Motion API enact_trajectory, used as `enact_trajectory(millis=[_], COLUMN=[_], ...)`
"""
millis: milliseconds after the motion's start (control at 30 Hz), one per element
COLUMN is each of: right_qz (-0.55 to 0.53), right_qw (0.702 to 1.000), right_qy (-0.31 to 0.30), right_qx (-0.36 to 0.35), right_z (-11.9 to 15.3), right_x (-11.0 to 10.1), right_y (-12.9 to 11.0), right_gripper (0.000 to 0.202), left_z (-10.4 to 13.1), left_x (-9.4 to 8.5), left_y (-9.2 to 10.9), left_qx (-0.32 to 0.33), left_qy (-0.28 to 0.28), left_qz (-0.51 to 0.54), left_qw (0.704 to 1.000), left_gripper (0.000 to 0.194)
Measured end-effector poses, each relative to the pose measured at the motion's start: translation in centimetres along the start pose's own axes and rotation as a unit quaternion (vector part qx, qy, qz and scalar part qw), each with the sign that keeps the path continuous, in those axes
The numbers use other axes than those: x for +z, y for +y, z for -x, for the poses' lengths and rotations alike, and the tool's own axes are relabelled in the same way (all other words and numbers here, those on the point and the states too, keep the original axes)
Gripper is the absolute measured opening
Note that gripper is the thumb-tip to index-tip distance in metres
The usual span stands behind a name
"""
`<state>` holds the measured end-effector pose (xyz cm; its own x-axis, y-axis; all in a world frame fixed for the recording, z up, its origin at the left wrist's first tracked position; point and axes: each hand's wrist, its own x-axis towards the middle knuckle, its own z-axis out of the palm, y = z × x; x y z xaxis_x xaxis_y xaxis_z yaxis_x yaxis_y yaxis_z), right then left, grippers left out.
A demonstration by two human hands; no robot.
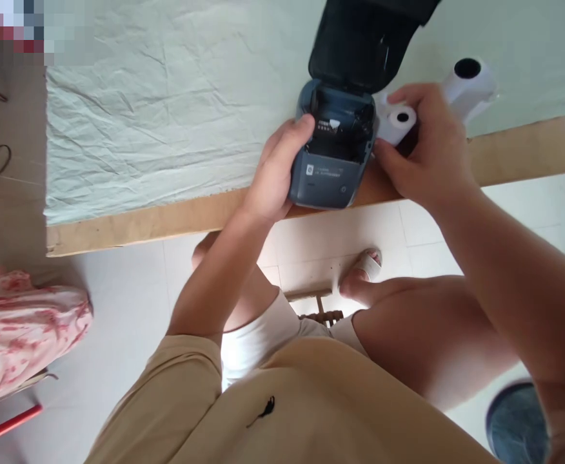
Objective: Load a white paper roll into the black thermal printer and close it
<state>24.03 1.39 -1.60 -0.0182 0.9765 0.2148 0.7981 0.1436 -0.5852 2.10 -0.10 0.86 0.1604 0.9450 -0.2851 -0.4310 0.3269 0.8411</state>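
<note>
A dark blue label printer (328,177) is tilted up at the table's front edge, its black lid (360,48) swung open and its inner bay showing. My left hand (285,164) grips the printer's left side, with the thumb on the rim of the bay. Against the printer's right side, my right hand (430,145) holds a small white roll (398,122) with a dark core between thumb and fingers. A larger white roll (471,90) lies on the table just behind my right hand.
A pale green cloth (166,109) covers the table, whose wooden edge (142,225) runs across the view. Pink patterned fabric (26,322) and a red bar (6,427) are at the left. A dark round object (517,422) stands at the lower right.
</note>
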Motion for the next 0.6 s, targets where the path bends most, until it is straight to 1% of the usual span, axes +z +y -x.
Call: enact_trajectory(millis=[67, 100, 133, 167, 200, 233, 300, 333, 367, 433, 467, 533, 600], right_qz=[0.001, 0.004, 0.011, 0.022, 0.034, 0.044, 0.046, 0.032, 0.009, -0.036, -0.048, -0.044, -0.03], right_qw=[1.0, 1.0, 1.0, 0.999, 0.999, 0.998, 0.998, 0.999, 0.999, 0.999, 0.998, 0.998, 0.998], right_qy=[0.01, 0.013, 0.012, 0.005, 0.0, -0.004, 0.003, 0.013, 0.022, 0.026, 0.023, 0.014, 0.015], right_qx=[0.004, -0.004, -0.016, -0.027, -0.032, -0.032, -0.031, -0.028, -0.027, -0.026, -0.025, -0.034, -0.062], right_z=[0.1, 0.2, 0.3, 0.4, 0.4, 0.4, 0.5, 0.5, 0.5, 0.6, 0.7, 0.9, 1.0], right_x=[-0.2, -0.2, -0.3, -0.3, -0.3, -0.2, 0.1, 0.2, 0.4, 0.7, 0.8, 0.9, 0.9], right_y=[-0.1, -0.2, -0.4, -0.6, -0.8, -1.0, -0.8, -0.5, -0.1, 0.9, 1.4, 2.0, 2.1], right_gripper=[0.065, 0.064, 0.062, 0.059, 0.055, 0.051, 0.051, 0.056, 0.063, 0.074, 0.074, 0.065, 0.058], left_z=[-0.2, -0.3, -0.4, -0.5, -0.7, -0.8, -1.0, -1.1, -1.1, -1.2, -1.2, -1.3, -1.3], left_x=[0.2, 0.2, 0.2, 0.1, 0.0, -0.2, -0.5, -0.6, -0.8, -1.2, -1.5, -1.9, -2.1], left_y=[-0.4, -0.5, -0.7, -0.8, -0.9, -0.9, -1.0, -1.0, -1.1, -1.1, -1.1, -1.2, -1.1], left_qx=[0.07, 0.077, 0.084, 0.079, 0.089, 0.066, 0.069, 0.073, 0.058, 0.045, 0.033, 0.018, 0.002], left_qy=[-0.006, -0.027, -0.049, -0.084, -0.074, -0.102, -0.071, -0.045, -0.046, -0.026, -0.03, -0.021, -0.026], left_qz=[0.022, 0.026, 0.032, 0.035, 0.036, 0.023, 0.025, 0.014, -0.001, -0.018, -0.019, -0.016, -0.006], left_qw=[0.997, 0.996, 0.995, 0.993, 0.993, 0.992, 0.995, 0.996, 0.997, 0.998, 0.999, 0.999, 1.0], left_gripper=[0.05, 0.053, 0.05, 0.045, 0.047, 0.045, 0.043, 0.046, 0.049, 0.05, 0.048, 0.05, 0.049])
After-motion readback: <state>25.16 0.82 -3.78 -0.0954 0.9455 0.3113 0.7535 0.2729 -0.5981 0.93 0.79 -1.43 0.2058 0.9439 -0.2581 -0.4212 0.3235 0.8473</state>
